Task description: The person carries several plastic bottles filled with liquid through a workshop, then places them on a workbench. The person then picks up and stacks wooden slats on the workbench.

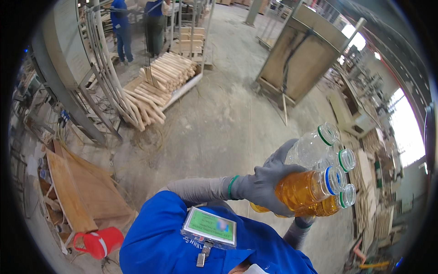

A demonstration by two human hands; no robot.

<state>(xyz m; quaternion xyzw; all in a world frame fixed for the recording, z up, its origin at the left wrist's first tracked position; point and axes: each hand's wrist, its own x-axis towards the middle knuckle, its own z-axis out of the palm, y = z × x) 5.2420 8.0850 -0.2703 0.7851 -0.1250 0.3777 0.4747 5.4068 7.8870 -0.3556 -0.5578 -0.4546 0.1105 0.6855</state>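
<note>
My left hand (264, 185), in a grey glove, is wrapped round a cluster of plastic bottles at the right. The nearest, an amber-filled bottle (299, 188) with a blue neck ring, lies tilted against the palm. Another amber-filled bottle (325, 206), with a green ring, is below it. Beyond them are a clear bottle (306, 148) and a second clear bottle (340, 160), both green-ringed and seemingly without liquid. All these necks point right, with no caps showing. My right hand is hidden behind the bottles; only its cuff (305, 222) and sleeve show below them.
A cart of stacked wooden rods (166, 77) stands at the far left, with two people behind it. An upright board on a frame (303, 59) is at the far right. Wooden panels (86, 187) and a red jug (101, 242) lie at the left. Machinery and planks line the right.
</note>
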